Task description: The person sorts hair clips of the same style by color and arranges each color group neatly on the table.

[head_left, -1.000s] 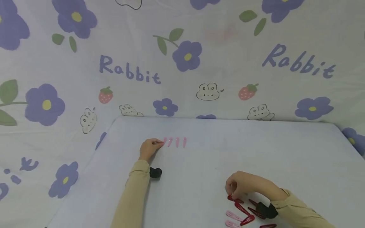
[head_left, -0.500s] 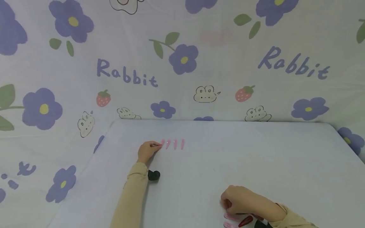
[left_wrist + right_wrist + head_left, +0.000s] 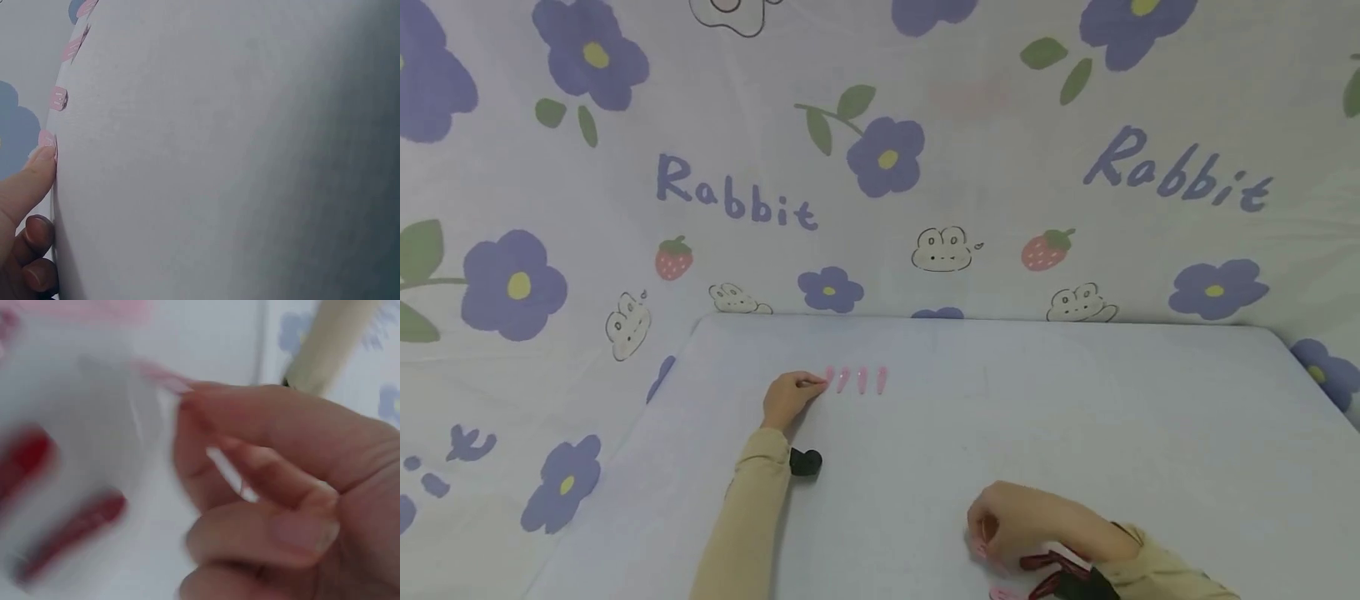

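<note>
Four-in-a-line is not counted here; several pink snap hair clips (image 3: 862,381) stand side by side near the far left of the table. My left hand (image 3: 788,398) pinches the leftmost pink hair clip (image 3: 47,137) between thumb and finger, at the end of that row. At the front right, my right hand (image 3: 1022,521) holds another pink hair clip (image 3: 164,378) by fingertip and thumb, its end poking out past the fingers. Dark red hair clips (image 3: 1037,561) lie just under the right wrist, blurred in the right wrist view.
One more pink clip (image 3: 1006,594) lies at the bottom edge of the head view, beside the red ones. The white table (image 3: 1075,400) ends at a flower-printed cloth (image 3: 985,167) behind it. A black wrist camera (image 3: 806,462) sticks out from the left sleeve.
My right hand has moved from the red clips toward the pink ones and picked up a pink hair clip, shifting slightly left. The left hand stays at the row.
</note>
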Demonstrator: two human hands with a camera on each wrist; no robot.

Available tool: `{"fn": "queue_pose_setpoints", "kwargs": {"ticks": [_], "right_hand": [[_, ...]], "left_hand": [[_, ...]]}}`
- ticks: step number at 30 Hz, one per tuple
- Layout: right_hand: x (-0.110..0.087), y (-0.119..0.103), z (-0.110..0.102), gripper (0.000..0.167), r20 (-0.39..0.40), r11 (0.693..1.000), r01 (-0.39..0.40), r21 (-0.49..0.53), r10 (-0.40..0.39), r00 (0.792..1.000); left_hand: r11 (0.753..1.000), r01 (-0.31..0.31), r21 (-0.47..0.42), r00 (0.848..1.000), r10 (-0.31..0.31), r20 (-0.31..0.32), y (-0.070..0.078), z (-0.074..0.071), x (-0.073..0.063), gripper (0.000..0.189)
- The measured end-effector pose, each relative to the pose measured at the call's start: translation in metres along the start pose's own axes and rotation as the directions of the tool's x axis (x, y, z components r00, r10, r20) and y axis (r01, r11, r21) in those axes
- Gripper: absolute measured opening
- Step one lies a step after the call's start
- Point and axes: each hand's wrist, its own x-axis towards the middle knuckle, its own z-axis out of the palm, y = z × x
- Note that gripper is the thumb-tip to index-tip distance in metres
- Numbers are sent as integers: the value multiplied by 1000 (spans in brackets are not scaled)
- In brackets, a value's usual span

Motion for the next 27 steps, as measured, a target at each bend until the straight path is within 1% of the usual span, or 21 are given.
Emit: {"fn": "queue_pose_setpoints", "kwargs": {"ticks": [1, 2, 3, 4, 5, 6, 7, 9, 10, 13, 15, 18, 19, 22, 23, 25, 27], "right_hand": [[9, 4, -8, 16, -3, 998, 26, 59, -26, 1000], [19, 9, -17, 14, -24, 994, 40, 97, -38, 999], [30, 15, -25, 11, -56, 990, 56, 130, -49, 997], [41, 20, -33, 8, -97, 987, 54, 148, -40, 994], [53, 25, -39, 6, -146, 985, 50, 168, -25, 989], [65, 30, -45, 5, -197, 981, 27, 192, 11, 980], [76, 33, -49, 6, -242, 973, -8, 229, 65, 968], [98, 41, -54, 8, -332, 959, -47, 278, 142, 932], [109, 44, -56, 9, -372, 953, -67, 296, 180, 911], [134, 49, -58, 13, -468, 938, -98, 333, 255, 846], [147, 52, -59, 15, -518, 935, -114, 335, 284, 807], [162, 55, -59, 14, -572, 920, -148, 364, 346, 744], [166, 56, -59, 13, -584, 915, -157, 371, 362, 727], [175, 56, -57, 12, -603, 898, -182, 401, 409, 685], [177, 56, -57, 12, -611, 896, -193, 399, 417, 673], [179, 53, -56, 12, -619, 893, -219, 394, 433, 655], [181, 51, -55, 12, -626, 893, -245, 378, 441, 643]], "left_hand": [[1000, -2, 0, 1000, 2, 0, 0, -1, 0, 20], [1000, -3, 0, 1000, 3, -1, -1, -2, 1, 20], [1000, -5, -2, 1000, 5, -2, 0, -3, 1, 19], [1000, -8, -3, 1000, 8, -6, -1, -3, 1, 19], [1000, -8, -7, 1000, 8, -6, -1, -4, 2, 19], [1000, -6, -10, 1000, 6, -6, 0, -4, 2, 20], [1000, -7, -10, 1000, 7, -3, -1, -4, 2, 20], [1000, -3, -8, 1000, 3, 6, -1, -3, 1, 20], [1000, 1, -8, 1000, -1, 11, -1, -3, 1, 20], [1000, 0, -6, 1000, 0, 12, -2, -1, 0, 20], [1000, -3, -2, 1000, 3, 4, -1, -1, -1, 19], [1000, -6, 1, 1000, 6, -2, 0, -3, -2, 18], [1000, -4, 2, 1000, 4, -2, 1, -4, -2, 18], [1000, 3, -3, 1000, -3, -1, 3, -5, -3, 18], [1000, 2, -5, 1000, -2, 0, 4, -5, -3, 19], [1000, 4, -6, 1000, -4, -2, 5, -5, -4, 19], [1000, 7, -2, 1000, -7, -3, 4, -4, -4, 19]]}}
